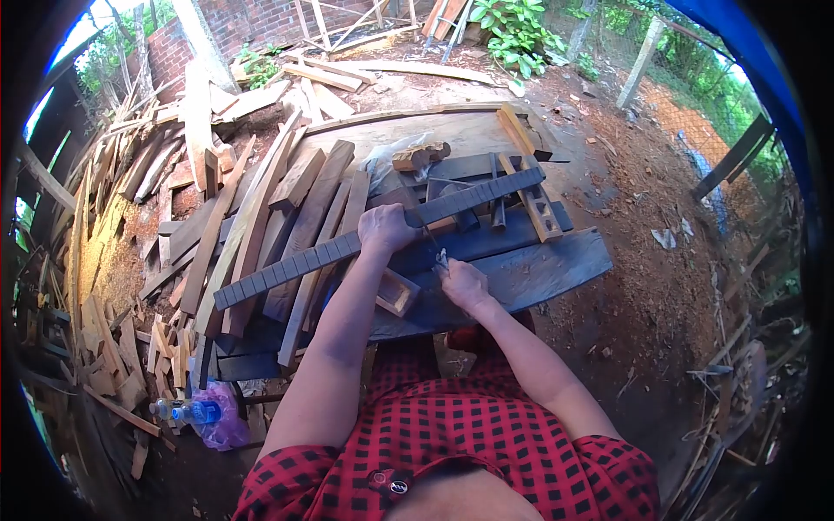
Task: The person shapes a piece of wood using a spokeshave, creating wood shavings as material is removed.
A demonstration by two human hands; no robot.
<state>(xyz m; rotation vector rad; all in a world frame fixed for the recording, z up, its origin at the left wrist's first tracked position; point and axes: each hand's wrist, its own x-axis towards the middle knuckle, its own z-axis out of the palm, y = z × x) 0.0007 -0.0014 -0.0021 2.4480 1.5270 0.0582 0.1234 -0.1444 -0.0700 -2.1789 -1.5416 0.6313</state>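
A long, dark wooden strip (300,263), marked by evenly spaced crosswise lines, is seen slanting from lower left to upper right over a low work surface (547,267) made of dark planks. The strip is gripped near its middle by the left hand (387,227), whose fingers are closed over it. Just below and to the right, a small tool (442,260) is held in the closed right hand (466,284); a thin part of it is pointed up toward the strip, though whether the wood is touched cannot be told. The two hands are held apart, near each other.

To the left, many loose lengths of wood (317,195) are laid side by side, partly crossed by the strip. Under its upper right part, a pale wooden piece with openings (540,211) is placed near the end. Beyond the strip, a rough brown block (420,157) is set beside some clear plastic (388,157). An open-ended wooden piece (396,293) is seen below the left hand.

At lower left, a bottle with a blue label (201,412) is seen against a pink plastic bag (228,424), near heaped offcuts (113,347). Farther back, scattered boards, a leafy plant (514,36) and a brick wall (248,39) are shown. A red and black checked shirt (460,421) is worn by the person.
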